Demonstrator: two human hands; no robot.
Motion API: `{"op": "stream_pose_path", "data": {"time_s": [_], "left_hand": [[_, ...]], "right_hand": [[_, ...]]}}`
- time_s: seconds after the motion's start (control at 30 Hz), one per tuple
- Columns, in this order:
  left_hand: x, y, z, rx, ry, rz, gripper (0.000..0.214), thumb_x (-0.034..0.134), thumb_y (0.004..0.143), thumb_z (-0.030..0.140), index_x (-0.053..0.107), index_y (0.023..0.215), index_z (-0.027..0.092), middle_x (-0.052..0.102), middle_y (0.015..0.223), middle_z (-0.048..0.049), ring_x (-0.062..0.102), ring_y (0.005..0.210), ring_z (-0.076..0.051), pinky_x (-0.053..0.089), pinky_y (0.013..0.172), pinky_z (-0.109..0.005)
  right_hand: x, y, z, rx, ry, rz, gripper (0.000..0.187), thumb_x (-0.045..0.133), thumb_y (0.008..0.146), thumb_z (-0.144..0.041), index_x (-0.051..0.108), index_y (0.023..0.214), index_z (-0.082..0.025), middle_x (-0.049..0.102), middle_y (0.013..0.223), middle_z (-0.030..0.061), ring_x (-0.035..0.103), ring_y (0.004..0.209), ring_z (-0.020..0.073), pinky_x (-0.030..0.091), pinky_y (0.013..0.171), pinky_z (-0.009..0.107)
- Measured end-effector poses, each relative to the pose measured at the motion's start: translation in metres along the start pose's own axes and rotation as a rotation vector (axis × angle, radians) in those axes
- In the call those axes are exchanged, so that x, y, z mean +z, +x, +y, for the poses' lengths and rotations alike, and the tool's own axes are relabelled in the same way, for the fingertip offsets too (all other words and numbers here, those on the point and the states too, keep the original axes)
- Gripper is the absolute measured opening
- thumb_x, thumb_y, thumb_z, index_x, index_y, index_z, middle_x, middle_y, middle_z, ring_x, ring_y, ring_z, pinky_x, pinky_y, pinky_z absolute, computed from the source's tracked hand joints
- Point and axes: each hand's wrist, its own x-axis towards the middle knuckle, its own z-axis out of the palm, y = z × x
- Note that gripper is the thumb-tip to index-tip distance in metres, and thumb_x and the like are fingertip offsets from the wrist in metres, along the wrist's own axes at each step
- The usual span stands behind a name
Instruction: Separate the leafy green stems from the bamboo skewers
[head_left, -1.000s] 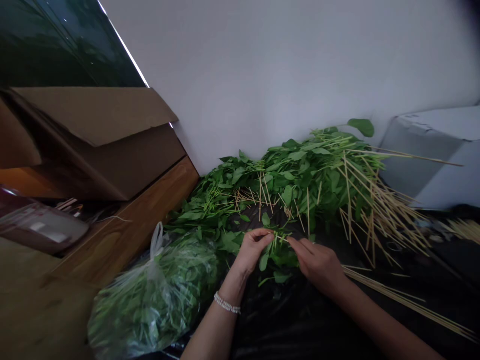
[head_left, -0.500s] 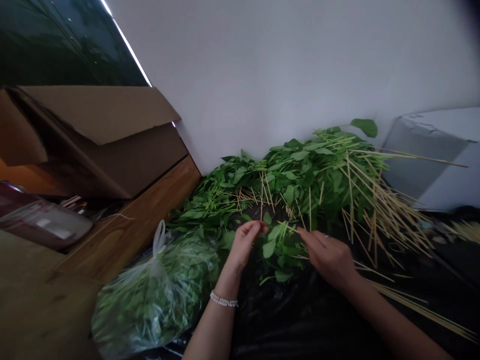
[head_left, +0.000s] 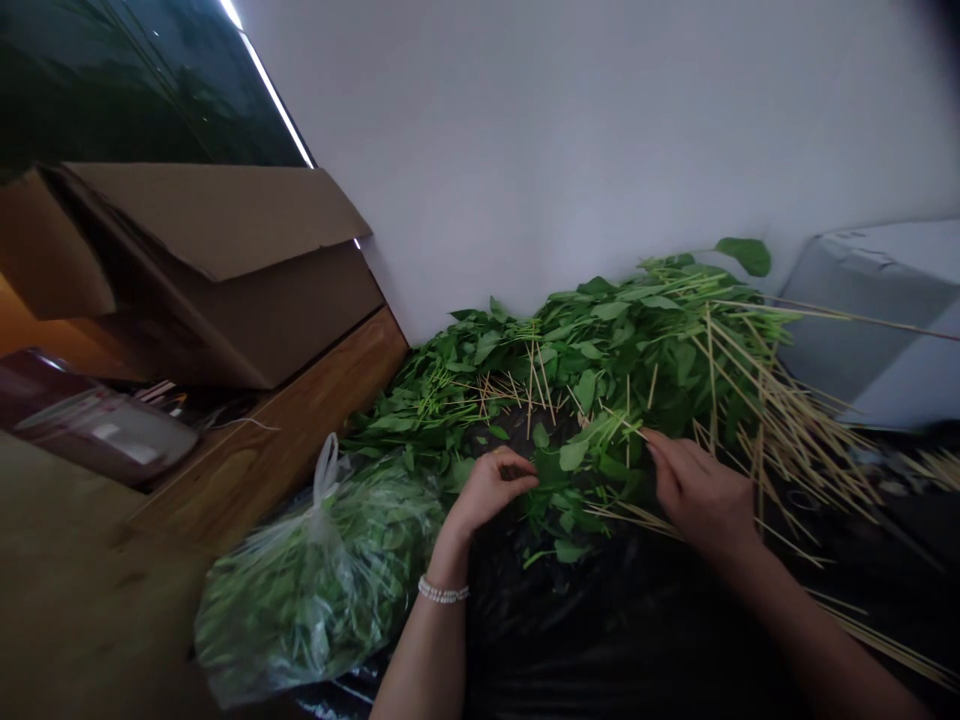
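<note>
My right hand [head_left: 701,490] is closed in a pinch on a thin bamboo skewer [head_left: 636,428], which carries a sprig of green leaves [head_left: 592,440] at its far end. Left of that sprig, my left hand [head_left: 487,490] has its fingers curved and the thumb a little apart from them; nothing shows between them. Its fingertips come close to a small pile of loose leaves [head_left: 566,505] on the black plastic sheet [head_left: 570,640]. Behind both hands lies a long heap of leafy stems [head_left: 615,320], with many skewers [head_left: 795,430] sticking out at the right.
A tied clear bag of leaves [head_left: 322,590] lies at the left. Beyond it are a wooden board [head_left: 300,420], an open cardboard box [head_left: 247,310] and a plastic pouch [head_left: 112,440]. A white box [head_left: 885,320] stands at the right against the wall [head_left: 585,130].
My right hand has moved right and slightly up with the skewer and its leaves. My left hand's thumb and fingers have parted. The view has shifted slightly.
</note>
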Motion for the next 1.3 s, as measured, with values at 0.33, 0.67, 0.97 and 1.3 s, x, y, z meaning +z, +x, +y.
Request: {"op": "stream_pose_path", "data": {"time_s": [0.33,0.67,0.97,1.3], "left_hand": [[0.006,0.005,0.002,-0.011,-0.189,0.222,0.013,0.07,0.074,0.028,0.067,0.079,0.017,0.06,0.075,-0.0009,0.05,0.064,-0.011,0.038,0.062,-0.023],[0.008,0.006,0.009,-0.151,-0.843,0.229,0.037,0.066,0.076,0.051,0.06,0.072,0.015,0.062,0.068,-0.0008,0.054,0.063,-0.01,0.04,0.062,-0.022],[0.011,0.007,0.002,-0.11,-0.839,0.177,0.056,0.081,0.062,0.018,0.061,0.114,0.023,0.057,0.128,-0.0074,0.066,0.084,-0.014,0.046,0.084,-0.029],[0.02,0.003,0.008,-0.218,-0.967,0.096,0.04,0.083,0.061,0.021,0.07,0.099,0.015,0.07,0.087,-0.0045,0.065,0.079,-0.014,0.046,0.08,-0.028]], "right_hand": [[0.002,-0.004,-0.001,0.004,0.037,-0.033,0.028,0.056,0.088,-0.015,0.064,0.114,-0.015,0.072,0.084,0.0019,0.064,0.073,0.0104,0.04,0.063,0.021],[0.004,-0.006,-0.002,-0.004,0.051,-0.038,0.03,0.057,0.087,-0.016,0.063,0.116,-0.017,0.07,0.083,0.0013,0.062,0.071,0.0099,0.039,0.063,0.021],[0.004,-0.006,-0.005,-0.034,0.058,-0.047,0.027,0.055,0.088,-0.017,0.063,0.114,-0.017,0.069,0.081,0.0006,0.06,0.064,0.0088,0.038,0.061,0.022],[0.009,-0.017,-0.026,-0.139,0.197,-0.168,0.034,0.047,0.087,-0.009,0.062,0.117,-0.015,0.067,0.08,0.0029,0.06,0.07,0.0107,0.041,0.066,0.023]]}}
